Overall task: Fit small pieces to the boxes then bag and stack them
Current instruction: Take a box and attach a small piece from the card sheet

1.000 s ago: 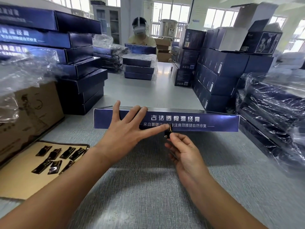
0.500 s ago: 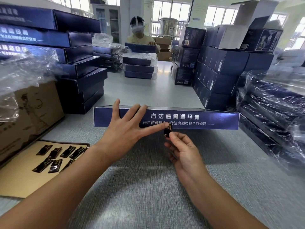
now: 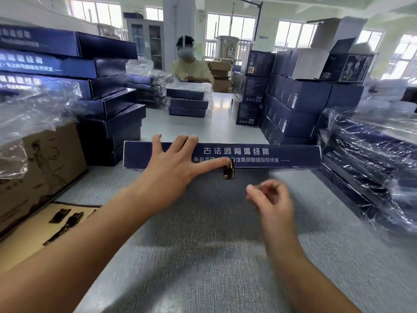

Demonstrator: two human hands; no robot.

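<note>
A flat dark-blue box [image 3: 282, 155] with white lettering lies across the grey table in front of me, its long front side facing me. A small black and gold clasp piece [image 3: 229, 171] hangs at the lower edge of that side. My left hand [image 3: 173, 170] lies spread against the box, its index fingertip pressing just above the clasp. My right hand [image 3: 270, 197] hovers blurred a little below and right of the clasp, fingers loosely curled, holding nothing. Several more black pieces [image 3: 67, 219] lie on a cardboard sheet [image 3: 20, 242] at the left.
Stacks of blue boxes [image 3: 67, 71] rise at the left behind crumpled plastic film and a brown carton [image 3: 40, 168]. Plastic-bagged boxes [image 3: 372, 168] are piled at the right, taller blue cartons [image 3: 293, 98] behind them. A person works across the table by another stack [image 3: 188, 102].
My right hand has let go of the clasp piece and pulled back down and to the right. The piece stays on the box under my left index finger.
</note>
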